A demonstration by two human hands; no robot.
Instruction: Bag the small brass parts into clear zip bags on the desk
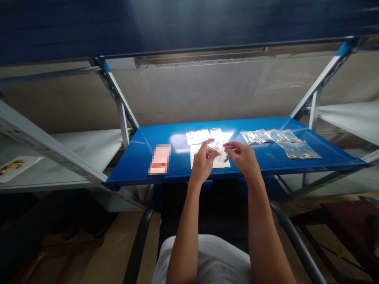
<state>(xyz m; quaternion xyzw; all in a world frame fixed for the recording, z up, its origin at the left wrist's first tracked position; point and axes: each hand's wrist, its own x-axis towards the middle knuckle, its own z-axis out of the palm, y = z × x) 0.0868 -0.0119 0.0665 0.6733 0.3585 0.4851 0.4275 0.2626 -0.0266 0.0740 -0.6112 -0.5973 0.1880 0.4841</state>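
My left hand [203,161] is over a white sheet or shallow tray [220,163] near the table's front edge. Its thumb and fingers pinch a small clear plastic bag [217,145]. Beside it, on the right, my right hand [241,154] has thumb and fingertips brought together close to the bag. A small dark piece [226,158] shows just below those fingertips; whether they hold it I cannot tell. Yellowish bits are partly visible behind my left fingers. Flat clear bags [197,136] lie beyond the sheet, washed out by glare.
Several clear bags with brass-coloured pieces [300,150] lie on the right of the blue table [142,157]. A blurred-out pink and red rectangular item [160,159] lies left. Slanted metal posts [118,98] flank the table, and a blue panel [189,27] overhangs it. Another tray [17,167] sits on the left shelf.
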